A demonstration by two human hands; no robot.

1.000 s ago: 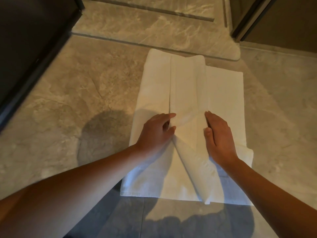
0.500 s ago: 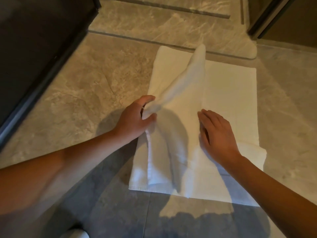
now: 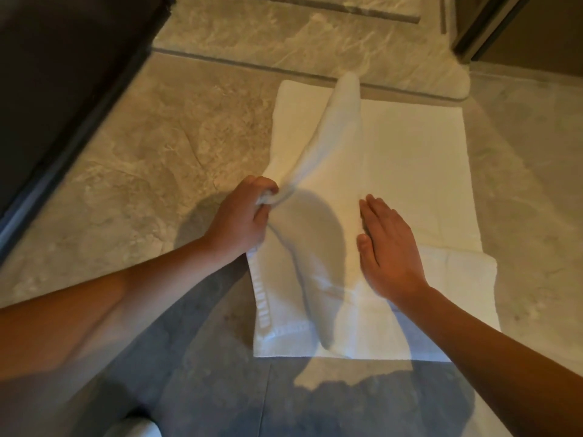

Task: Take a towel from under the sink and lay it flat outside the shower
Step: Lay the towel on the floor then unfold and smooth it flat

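A white towel [image 3: 419, 171] lies partly unfolded on the marbled floor, its far edge close to the raised shower threshold [image 3: 315, 58]. My left hand [image 3: 239, 219] is shut on a folded flap of the towel and holds it lifted off the layer below, so the flap forms a ridge running toward the threshold. My right hand [image 3: 388, 247] rests flat, fingers together, on the towel's middle and pins the lower layer down. The near end of the towel shows a woven border and lies in my shadow.
A dark cabinet or wall panel [image 3: 63, 89] runs along the left. A dark door frame [image 3: 492, 23] stands at the top right. Bare marbled floor tiles [image 3: 142, 171] lie to the left and right of the towel. A pale rounded object [image 3: 135, 427] shows at the bottom edge.
My left hand has pinched the flap at the towel's middle and pulled it up and to the left. My right hand has stayed flat on the towel.
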